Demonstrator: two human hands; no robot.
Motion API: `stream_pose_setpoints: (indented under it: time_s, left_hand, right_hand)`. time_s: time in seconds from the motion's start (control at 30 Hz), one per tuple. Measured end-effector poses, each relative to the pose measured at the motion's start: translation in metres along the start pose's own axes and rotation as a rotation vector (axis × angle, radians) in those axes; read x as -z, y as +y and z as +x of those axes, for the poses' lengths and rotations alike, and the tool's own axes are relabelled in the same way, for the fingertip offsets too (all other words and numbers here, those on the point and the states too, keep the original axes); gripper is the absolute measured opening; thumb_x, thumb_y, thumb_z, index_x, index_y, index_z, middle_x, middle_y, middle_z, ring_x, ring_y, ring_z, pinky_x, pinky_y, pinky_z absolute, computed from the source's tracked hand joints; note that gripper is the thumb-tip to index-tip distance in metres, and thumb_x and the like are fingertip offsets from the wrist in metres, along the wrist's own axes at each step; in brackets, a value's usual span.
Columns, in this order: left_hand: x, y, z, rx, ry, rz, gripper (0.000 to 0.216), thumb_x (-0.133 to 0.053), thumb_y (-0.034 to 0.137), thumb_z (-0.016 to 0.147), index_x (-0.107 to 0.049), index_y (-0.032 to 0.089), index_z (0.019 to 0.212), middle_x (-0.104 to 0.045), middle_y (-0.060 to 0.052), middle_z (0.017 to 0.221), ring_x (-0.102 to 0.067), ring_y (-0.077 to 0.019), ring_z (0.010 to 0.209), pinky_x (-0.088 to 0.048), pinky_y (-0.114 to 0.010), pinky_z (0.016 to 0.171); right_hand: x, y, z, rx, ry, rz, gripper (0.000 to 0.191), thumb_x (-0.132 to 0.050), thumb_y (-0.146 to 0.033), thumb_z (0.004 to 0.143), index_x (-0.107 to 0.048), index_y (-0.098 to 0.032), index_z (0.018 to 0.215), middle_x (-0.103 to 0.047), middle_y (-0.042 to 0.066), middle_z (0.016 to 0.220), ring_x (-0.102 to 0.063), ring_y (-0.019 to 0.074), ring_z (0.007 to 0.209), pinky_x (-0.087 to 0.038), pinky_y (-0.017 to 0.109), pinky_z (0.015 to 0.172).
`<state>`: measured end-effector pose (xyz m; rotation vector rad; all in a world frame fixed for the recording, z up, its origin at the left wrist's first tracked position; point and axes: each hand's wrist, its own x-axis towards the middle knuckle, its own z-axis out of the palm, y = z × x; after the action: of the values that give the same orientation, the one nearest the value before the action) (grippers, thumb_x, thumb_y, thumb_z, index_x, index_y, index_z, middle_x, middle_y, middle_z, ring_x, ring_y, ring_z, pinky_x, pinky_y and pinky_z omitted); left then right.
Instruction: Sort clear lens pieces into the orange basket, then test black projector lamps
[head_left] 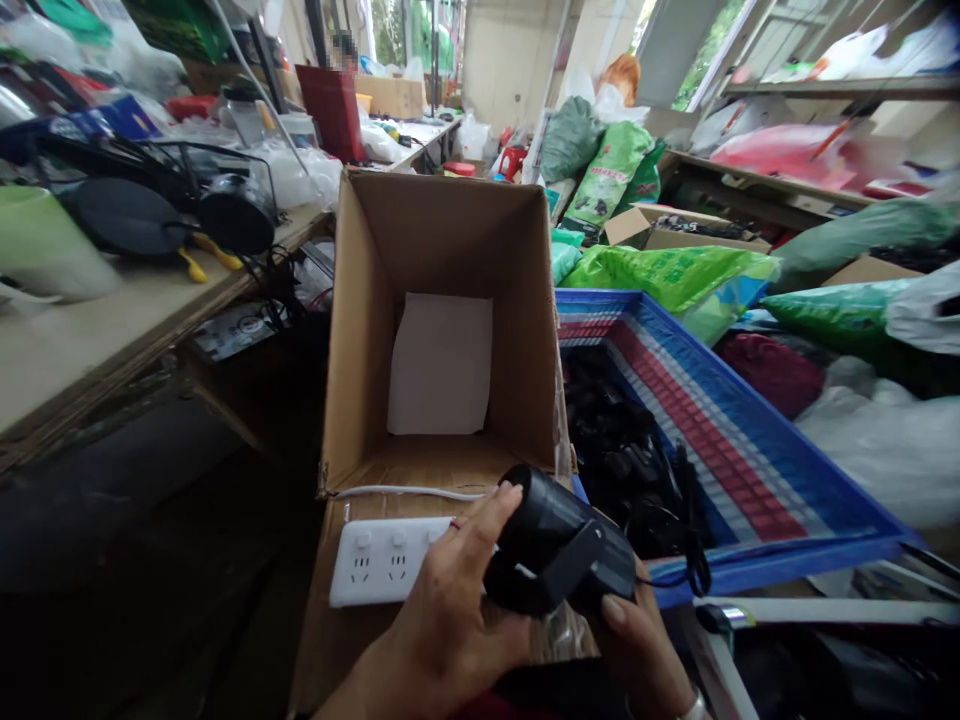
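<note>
A black cylindrical device (pixel 556 530) with a flat block-like part on its near side is held between my two hands, low in the middle. My left hand (pixel 442 610) grips its left end, fingertips on the top edge and thumb below. With its thumb pressed on the lower right end, my right hand (pixel 637 640) holds the other side. A thin black cord runs off to the right from the device. Just behind my left hand lies a white power strip (pixel 375 562), partly covered by that hand. The device's exact kind I cannot make out.
An upright open cardboard box (pixel 442 230) with a white sheet inside stands ahead. To the right, a blue-rimmed striped crate (pixel 720 470) holds black devices and cords. The workbench (pixel 67 350) at left carries black headphone-like items. Bags (pixel 611 170) are piled at back right.
</note>
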<state>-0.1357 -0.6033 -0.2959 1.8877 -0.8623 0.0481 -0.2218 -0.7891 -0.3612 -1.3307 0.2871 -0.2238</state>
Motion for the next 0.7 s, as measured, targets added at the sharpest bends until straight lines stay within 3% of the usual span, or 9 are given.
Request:
stream_pose_setpoints:
  time_s: [0.17, 0.27, 0.37, 0.47, 0.53, 0.63, 0.7]
  left_hand:
    - [0.009, -0.001, -0.007, -0.078, 0.032, 0.025, 0.054, -0.063, 0.009, 0.066, -0.049, 0.029, 0.114, -0.066, -0.001, 0.105, -0.063, -0.0163, 0.092, -0.05, -0.026, 0.083]
    - [0.001, 0.0, -0.008, 0.111, -0.012, -0.149, 0.041, -0.067, 0.018, 0.067, -0.056, 0.031, 0.105, -0.068, 0.002, 0.1, -0.064, -0.0157, 0.089, -0.052, -0.023, 0.079]
    - [-0.02, 0.003, -0.005, 0.232, -0.159, -0.408, 0.055, -0.071, 0.021, 0.064, -0.051, 0.032, 0.114, -0.064, -0.001, 0.108, -0.063, -0.0194, 0.093, -0.053, -0.029, 0.078]
    - [-0.048, 0.011, -0.003, 0.077, -0.411, -0.538, 0.069, -0.074, 0.024, 0.058, -0.047, 0.032, 0.121, -0.051, -0.007, 0.127, -0.052, -0.0267, 0.11, -0.045, -0.041, 0.091]
    - [-0.064, 0.019, -0.005, 0.001, -0.569, -0.573, 0.058, -0.07, 0.025, 0.064, -0.051, 0.031, 0.118, -0.05, -0.007, 0.128, -0.046, -0.028, 0.116, -0.039, -0.044, 0.096]
    - [-0.079, 0.026, -0.012, 0.103, -0.683, -0.601, 0.056, -0.066, 0.025, 0.068, -0.048, 0.03, 0.121, -0.057, -0.007, 0.12, -0.052, -0.026, 0.11, -0.042, -0.042, 0.094]
    - [-0.082, 0.022, -0.014, 0.197, -0.707, -0.604, 0.063, -0.069, 0.026, 0.065, -0.045, 0.03, 0.124, -0.059, -0.006, 0.117, -0.055, -0.0249, 0.106, -0.044, -0.039, 0.092]
  right_hand:
    - [0.008, -0.025, -0.004, 0.021, -0.094, -0.041, 0.075, -0.069, -0.053, 0.055, -0.045, -0.024, 0.119, -0.054, 0.008, 0.119, -0.049, 0.0307, 0.108, -0.04, 0.04, 0.09]
    - [0.022, -0.047, -0.013, 0.007, -0.099, -0.109, 0.08, -0.073, -0.053, 0.05, -0.045, -0.024, 0.119, -0.057, 0.008, 0.113, -0.051, 0.0297, 0.105, -0.041, 0.04, 0.088]
    - [0.047, -0.068, -0.033, -0.016, -0.084, -0.206, 0.086, -0.076, -0.052, 0.045, -0.045, -0.023, 0.12, -0.057, 0.008, 0.111, -0.052, 0.0283, 0.102, -0.041, 0.039, 0.086]
    - [0.072, -0.087, -0.065, -0.008, -0.059, -0.28, 0.086, -0.077, -0.051, 0.046, -0.045, -0.024, 0.121, -0.055, 0.008, 0.112, -0.052, 0.027, 0.102, -0.04, 0.039, 0.088]
    - [0.089, -0.103, -0.089, -0.044, -0.039, -0.319, 0.086, -0.076, -0.05, 0.048, -0.044, -0.023, 0.123, -0.056, 0.008, 0.111, -0.053, 0.0269, 0.102, -0.04, 0.039, 0.089]
    - [0.12, -0.13, -0.131, -0.169, 0.057, -0.471, 0.083, -0.078, -0.042, 0.048, -0.047, -0.022, 0.122, -0.059, 0.007, 0.11, -0.055, 0.0262, 0.101, -0.041, 0.038, 0.088]
    - [0.144, -0.146, -0.165, -0.287, 0.2, -0.654, 0.073, -0.078, -0.033, 0.046, -0.055, -0.021, 0.115, -0.062, 0.006, 0.105, -0.058, 0.0253, 0.096, -0.045, 0.035, 0.084]
